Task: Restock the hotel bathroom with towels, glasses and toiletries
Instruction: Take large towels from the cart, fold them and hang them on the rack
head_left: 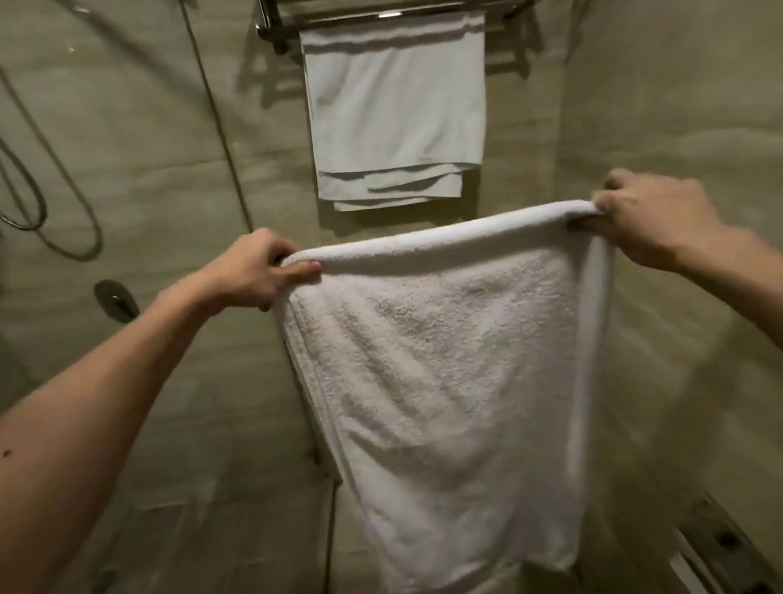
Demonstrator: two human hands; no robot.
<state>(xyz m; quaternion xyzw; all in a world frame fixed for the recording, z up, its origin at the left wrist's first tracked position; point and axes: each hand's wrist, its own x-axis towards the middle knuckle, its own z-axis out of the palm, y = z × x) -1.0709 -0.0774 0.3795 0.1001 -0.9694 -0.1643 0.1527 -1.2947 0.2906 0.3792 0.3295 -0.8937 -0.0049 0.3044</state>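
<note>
- The tiled wall (669, 83) fills the view, with a glass shower partition edge running down at about eleven o'clock.
- The fresh towel (443, 363), white terry and folded over at the top, hangs in mid-air at the centre. Its top edge runs level from nine to three o'clock and its length drops straight toward six.
- The hung towel (396, 107), thinner and folded double, is draped at twelve o'clock, directly above the fresh one and apart from it.
- The chrome rack (515, 1) carries that hung towel on its front rail. Its bars run nine to three, parallel to the fresh towel's top edge.
- The right hand (648, 217) pinches the towel's top corner at two o'clock, fingers curled over the fold and thumb beneath.
- The left hand (255, 273) grips the opposite corner at ten o'clock the same way, with the thumb lying along the hem.
- The shower hose (62, 183) loops down the wall at nine o'clock, well clear of the work.
- Judgement: the rack lies straight up at twelve from both grips, neither hand clearly nearer. The move calls for an even lift, keeping the top edge parallel to the rail.
</note>
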